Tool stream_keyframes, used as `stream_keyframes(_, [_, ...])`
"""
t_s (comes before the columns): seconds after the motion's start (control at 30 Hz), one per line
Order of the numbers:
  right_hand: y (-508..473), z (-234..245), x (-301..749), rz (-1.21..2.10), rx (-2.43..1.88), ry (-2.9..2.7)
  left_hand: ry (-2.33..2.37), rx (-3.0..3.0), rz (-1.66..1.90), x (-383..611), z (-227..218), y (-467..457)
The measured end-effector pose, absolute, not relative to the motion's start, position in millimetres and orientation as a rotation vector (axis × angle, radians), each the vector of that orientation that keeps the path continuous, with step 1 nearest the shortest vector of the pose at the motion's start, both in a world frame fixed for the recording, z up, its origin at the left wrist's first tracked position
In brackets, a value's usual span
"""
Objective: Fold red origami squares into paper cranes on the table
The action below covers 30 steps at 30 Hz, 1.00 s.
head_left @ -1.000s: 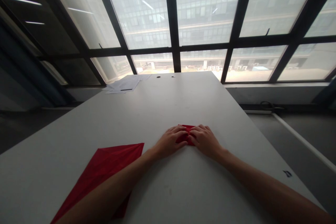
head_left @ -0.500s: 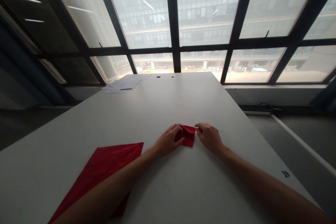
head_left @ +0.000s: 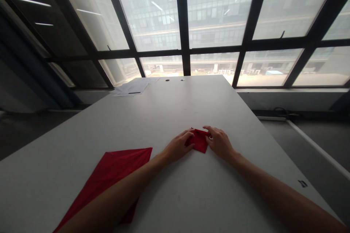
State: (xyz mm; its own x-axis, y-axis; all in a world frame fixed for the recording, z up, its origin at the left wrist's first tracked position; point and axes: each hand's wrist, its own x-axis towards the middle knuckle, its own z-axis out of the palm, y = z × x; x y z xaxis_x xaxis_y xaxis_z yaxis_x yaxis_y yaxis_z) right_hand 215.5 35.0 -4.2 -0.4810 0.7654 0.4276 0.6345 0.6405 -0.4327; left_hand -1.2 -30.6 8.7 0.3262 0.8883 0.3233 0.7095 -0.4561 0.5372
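Note:
A small folded red sheet point(head_left: 200, 141), which looks like paper, lies on the white table between my two hands. My left hand point(head_left: 179, 145) is curled over its left side, with the thumb at the near edge and the fingertips at the far edge. At its right edge, my right hand point(head_left: 219, 143) holds the corner by the thumb and fingers, the forefinger stretched out above. The far edge of the piece stands slightly raised. A larger red sheet point(head_left: 117, 169) with faint creases lies to the left, partly hidden under my left forearm.
The white table point(head_left: 175, 105) reaches away toward tall windows with dark frames. Loose white papers point(head_left: 131, 87) with a dark pen-like thing on them lie at its far left. A small dark mark point(head_left: 302, 183) is near the right edge.
My right hand has closed in on the small red piece and now grips its right edge. The piece has turned slightly, and its upper flap sits differently.

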Motion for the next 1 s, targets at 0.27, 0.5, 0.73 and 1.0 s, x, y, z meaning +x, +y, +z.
stream_keyframes(0.27, [34.9, -3.4, 217.3, 0.240, -1.138, -2.291, 1.592, 2.303, 0.845, -3.6, 6.1, -27.7])
stream_keyframes(0.5, [38.6, -7.0, 218.0, 0.248, -1.092, -2.230, 1.684, 2.354, 0.786, -8.5, -4.1, -24.6])
stream_keyframes(0.73, [43.1, -11.6, 219.3, 0.309, -1.033, -2.165, 1.690, 2.349, 0.789, -10.1, -6.1, -22.9])
stream_keyframes(1.0, [55.9, -20.5, 220.6, 0.534, -1.054, -2.011, 1.646, 2.303, 0.868, -9.3, -4.8, -23.7])
